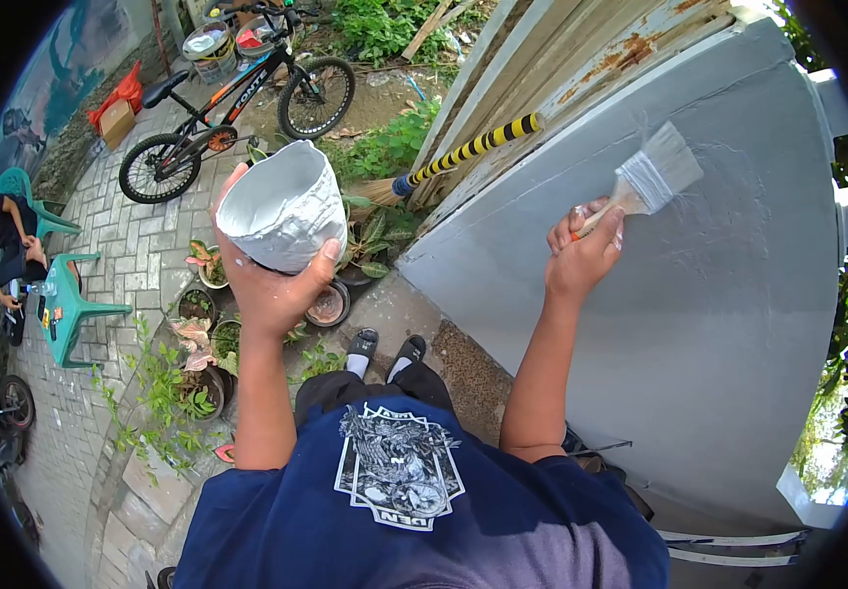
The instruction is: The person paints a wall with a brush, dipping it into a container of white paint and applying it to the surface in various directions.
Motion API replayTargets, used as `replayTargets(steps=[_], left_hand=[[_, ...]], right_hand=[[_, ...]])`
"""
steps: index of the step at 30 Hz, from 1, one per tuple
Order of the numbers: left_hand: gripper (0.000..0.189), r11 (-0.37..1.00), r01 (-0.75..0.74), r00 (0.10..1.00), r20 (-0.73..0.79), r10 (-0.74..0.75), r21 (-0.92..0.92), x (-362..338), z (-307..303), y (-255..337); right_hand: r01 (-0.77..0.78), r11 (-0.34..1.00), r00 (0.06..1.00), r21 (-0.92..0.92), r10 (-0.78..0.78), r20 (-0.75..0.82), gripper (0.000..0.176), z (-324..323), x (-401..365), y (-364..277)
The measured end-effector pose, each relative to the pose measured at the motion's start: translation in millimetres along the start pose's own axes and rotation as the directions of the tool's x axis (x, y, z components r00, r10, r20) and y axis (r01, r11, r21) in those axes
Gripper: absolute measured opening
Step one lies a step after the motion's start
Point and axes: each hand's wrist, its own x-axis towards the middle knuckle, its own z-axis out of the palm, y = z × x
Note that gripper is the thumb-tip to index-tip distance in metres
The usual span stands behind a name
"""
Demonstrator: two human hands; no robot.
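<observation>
My left hand (272, 294) is wrapped round a paint-crusted container (291, 211), its inside coated white-grey and its mouth tilted toward me. In my right hand (589, 245) is a wide paintbrush (655, 177), gripped by its handle, with pale paint on the ferrule and bristles. The bristles overlap the grey painted wall (738, 324) near its upper part. Rough, streaky marks show on the wall just beside the brush. White paint smears are on the fingers of my right hand.
A broom with a yellow-black striped handle (473, 152) leans by the wall. Potted plants (213, 334) line the paving to the left. Farther off are a bicycle (238, 108), a green plastic table (76, 304), and a seated person (12, 240). Buckets (210, 49) stand at the back.
</observation>
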Motion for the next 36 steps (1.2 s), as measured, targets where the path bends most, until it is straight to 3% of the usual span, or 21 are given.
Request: replayTargets(steps=[1,3,5,6,7,9,10,12,13,15,17,20,21,22,24,27,30,32,34,35,36], left_hand=[[0.101,1.0,-0.007,1.0,0.0,0.007,0.009,0.8,-1.5,0.5],[0.101,1.0,0.001,1.0,0.003,-0.001,-0.004,1.0,0.6,4.0],[0.101,1.0,0.008,1.0,0.009,-0.008,-0.018,-1.5,3.5,6.0],[0.101,0.999,0.013,1.0,0.005,-0.013,-0.036,-1.3,4.2,6.4],[0.101,0.998,0.02,1.0,0.003,-0.02,-0.052,-1.4,3.7,6.6],[0.1,0.999,0.017,1.0,0.007,-0.017,-0.048,-3.3,0.5,5.4],[0.1,0.999,0.014,1.0,0.017,-0.013,-0.048,-4.2,-1.7,5.0],[0.1,0.999,-0.001,1.0,0.001,0.001,-0.045,-5.4,-3.6,7.6],[0.1,0.999,-0.004,1.0,-0.012,0.004,-0.046,-5.7,-4.1,8.6],[0.1,0.995,0.056,0.998,-0.001,-0.056,-0.079,-6.3,-6.7,7.6],[0.1,0.993,0.078,0.997,-0.002,-0.079,-0.09,-3.0,-4.2,6.4],[0.1,0.994,0.045,0.999,0.009,-0.044,-0.1,4.1,3.4,9.8],[0.1,0.995,0.039,0.999,0.008,-0.038,-0.095,3.3,4.0,10.7],[0.1,0.995,0.048,0.999,0.016,-0.047,-0.089,1.0,4.2,10.6],[0.1,0.999,0.019,0.999,0.045,-0.017,-0.047,4.4,8.1,9.4],[0.101,0.998,0.004,0.998,0.056,0.0,-0.068,6.0,13.2,11.9],[0.101,0.998,-0.002,0.998,0.065,0.007,-0.068,6.3,14.9,11.5],[0.101,0.996,0.001,0.997,0.073,0.005,-0.088,7.5,15.9,11.9],[0.1,0.995,0.023,0.997,0.07,-0.016,-0.099,7.4,13.8,15.8],[0.1,0.995,0.023,0.998,0.066,-0.016,-0.097,6.6,12.6,16.1],[0.1,0.996,0.017,0.998,0.059,-0.011,-0.092,6.1,11.3,16.0]], right_hand=[[0.003,1.0,1.0,-0.001,-0.003,0.002,0.033,0.7,3.2,10.2],[-0.321,0.937,0.944,-0.138,0.328,0.027,0.034,-17.7,6.6,62.1],[-0.359,0.875,0.931,-0.323,0.362,-0.054,0.036,-46.3,-11.0,136.6],[-0.465,0.817,0.881,-0.341,0.465,-0.087,0.038,-53.0,-23.1,161.0],[-0.567,0.743,0.816,-0.355,0.564,-0.123,0.04,-63.7,-37.1,182.2],[-0.843,0.502,0.529,-0.193,0.838,-0.13,0.039,-103.0,-57.2,237.5],[-0.845,0.501,0.527,-0.19,0.84,-0.128,0.039,-118.9,-67.7,254.3],[-0.955,0.29,0.297,-0.063,0.932,-0.21,0.038,-130.5,-69.8,273.8],[-0.954,0.293,0.3,-0.065,0.932,-0.203,0.038,-120.1,-62.8,260.7],[-0.791,0.589,0.611,-0.168,0.773,-0.17,0.031,-86.3,-47.3,187.8],[-0.707,0.697,0.707,-0.118,0.701,-0.092,0.03,-68.5,-11.6,125.9],[-0.446,0.88,0.892,-0.167,0.451,-0.007,0.031,-20.3,-18.6,37.2],[-0.35,0.926,0.934,-0.142,0.357,0.021,0.032,-14.8,-17.0,19.1],[-0.36,0.922,0.931,-0.14,0.366,0.012,0.032,-7.2,-16.2,4.8],[-0.134,0.971,0.989,-0.2,0.143,0.033,0.033,7.4,-5.9,-12.5],[-0.004,0.956,1.0,-0.294,0.005,0.002,0.034,13.0,-13.0,25.9],[-0.212,0.903,0.977,-0.374,0.193,-0.088,0.033,-5.8,-15.6,115.9],[-0.147,0.837,0.989,-0.526,0.123,-0.081,0.033,-38.2,-26.8,204.1],[-0.396,0.77,0.916,-0.501,0.37,-0.155,0.032,-53.9,-46.2,243.9],[-0.395,0.769,0.916,-0.502,0.372,-0.151,0.032,-63.4,-50.9,255.0],[-0.695,0.639,0.718,-0.331,0.646,-0.261,0.03,-67.1,-54.5,258.4]])
